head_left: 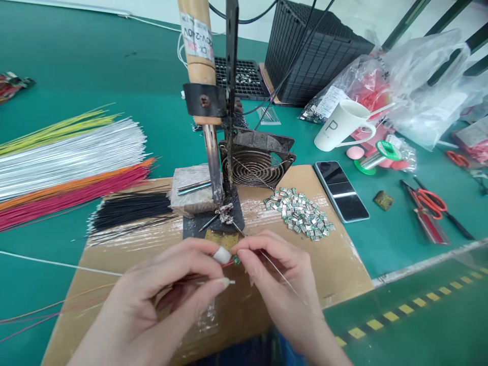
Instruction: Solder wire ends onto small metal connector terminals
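Note:
My left hand (pixel 179 290) is closed on thin wires (pixel 95 270), white, orange and red, which trail off to the left; a white cover sits on one fingertip. Between the hands, a small green circuit board (pixel 237 260) sits at the end of a red wire. My right hand (pixel 278 269) is pinched beside the board, with a thin silvery strand (pixel 280 273) running back across the palm. Just above the hands, a soldering iron (pixel 213 162) points down in its stand, its tip over a yellowish sponge (pixel 222 239).
Bundles of white wires (pixel 76 152) and black wires (pixel 133 211) lie left. Right of the stand are a fan (pixel 257 165), a pile of small boards (pixel 301 213), a phone (pixel 342 191), a mug (pixel 341 127) and cutters (pixel 427 213). Cardboard (pixel 343 264) lies under the hands.

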Available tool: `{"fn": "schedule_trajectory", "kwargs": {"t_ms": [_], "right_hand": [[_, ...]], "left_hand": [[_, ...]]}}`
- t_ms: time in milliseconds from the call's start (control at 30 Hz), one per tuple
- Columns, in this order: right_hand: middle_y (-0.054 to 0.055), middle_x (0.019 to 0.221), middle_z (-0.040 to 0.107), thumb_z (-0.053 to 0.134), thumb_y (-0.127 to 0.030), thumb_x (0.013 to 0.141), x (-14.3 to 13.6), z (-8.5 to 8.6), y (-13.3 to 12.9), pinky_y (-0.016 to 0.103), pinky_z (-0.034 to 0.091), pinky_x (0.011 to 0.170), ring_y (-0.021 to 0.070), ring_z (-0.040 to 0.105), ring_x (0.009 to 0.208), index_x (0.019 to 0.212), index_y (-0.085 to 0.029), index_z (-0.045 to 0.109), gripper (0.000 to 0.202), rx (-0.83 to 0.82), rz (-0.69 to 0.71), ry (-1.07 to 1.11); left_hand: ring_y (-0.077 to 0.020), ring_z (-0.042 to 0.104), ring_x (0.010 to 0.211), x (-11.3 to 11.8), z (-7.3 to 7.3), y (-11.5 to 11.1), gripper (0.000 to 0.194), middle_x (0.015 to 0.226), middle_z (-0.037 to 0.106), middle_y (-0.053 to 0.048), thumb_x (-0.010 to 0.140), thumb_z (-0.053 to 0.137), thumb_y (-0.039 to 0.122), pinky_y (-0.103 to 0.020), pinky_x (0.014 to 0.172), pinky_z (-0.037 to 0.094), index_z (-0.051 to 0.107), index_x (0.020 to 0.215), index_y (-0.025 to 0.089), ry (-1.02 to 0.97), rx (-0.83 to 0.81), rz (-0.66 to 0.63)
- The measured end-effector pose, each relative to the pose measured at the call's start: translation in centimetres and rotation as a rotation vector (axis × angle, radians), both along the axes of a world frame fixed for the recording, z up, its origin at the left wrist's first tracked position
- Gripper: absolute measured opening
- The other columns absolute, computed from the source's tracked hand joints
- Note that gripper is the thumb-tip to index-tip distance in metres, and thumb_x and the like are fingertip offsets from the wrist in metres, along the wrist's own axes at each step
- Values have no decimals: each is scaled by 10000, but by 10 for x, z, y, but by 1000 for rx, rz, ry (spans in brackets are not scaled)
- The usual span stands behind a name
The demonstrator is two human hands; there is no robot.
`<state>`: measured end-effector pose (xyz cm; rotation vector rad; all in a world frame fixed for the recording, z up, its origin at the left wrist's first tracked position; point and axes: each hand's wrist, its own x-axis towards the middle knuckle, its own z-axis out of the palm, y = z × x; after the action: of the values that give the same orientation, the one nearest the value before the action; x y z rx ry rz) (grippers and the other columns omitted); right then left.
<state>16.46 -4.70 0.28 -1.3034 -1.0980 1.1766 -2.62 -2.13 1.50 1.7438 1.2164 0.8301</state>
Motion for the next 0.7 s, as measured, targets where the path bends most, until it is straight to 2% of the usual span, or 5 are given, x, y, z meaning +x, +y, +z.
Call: {"fn": "schedule_trajectory", "kwargs": {"t_ms": [100, 200, 433, 567, 700], "right_hand": [[-36, 853, 704, 712, -227, 985, 1, 1, -1, 243, 476, 672, 115, 623, 763, 914, -259, 793, 113, 0, 26, 27], [-36, 867, 694, 697, -223, 999, 1, 0, -2, 241, 484, 687, 114, 629, 779, 944, -258, 785, 110, 30, 21, 11], [-30, 916, 694, 651, -202, 1027, -3, -4, -3, 241, 510, 756, 121, 657, 847, 982, -256, 745, 118, 88, -2, -72], [-10, 1034, 656, 462, -219, 1103, -2, -6, -10, 277, 488, 798, 139, 631, 912, 1167, -306, 690, 252, 74, -19, -152], [-20, 947, 645, 362, -160, 1091, 0, -3, -19, 324, 458, 763, 161, 598, 821, 1345, -337, 534, 354, 12, -53, -156]], "left_hand": [[-144, 762, 684, 11, 1, 5, 93, 844, 790, 33, 871, 743, 327, -104, 507, 553, 790, 794, 346, -56, -56, 65], [-150, 755, 656, 17, 1, 4, 94, 794, 777, 26, 858, 738, 322, -102, 461, 524, 778, 772, 321, -61, -90, 100], [-116, 715, 558, 26, 2, 5, 66, 759, 782, 27, 788, 758, 266, -84, 518, 551, 779, 730, 288, -123, -106, 181], [-105, 732, 572, 30, 3, 7, 78, 722, 776, 39, 756, 760, 232, -61, 573, 553, 782, 707, 289, -146, -131, 212], [-116, 743, 581, 31, 4, 8, 57, 731, 782, 18, 744, 765, 238, -66, 576, 554, 788, 703, 270, -142, -146, 238]]}}
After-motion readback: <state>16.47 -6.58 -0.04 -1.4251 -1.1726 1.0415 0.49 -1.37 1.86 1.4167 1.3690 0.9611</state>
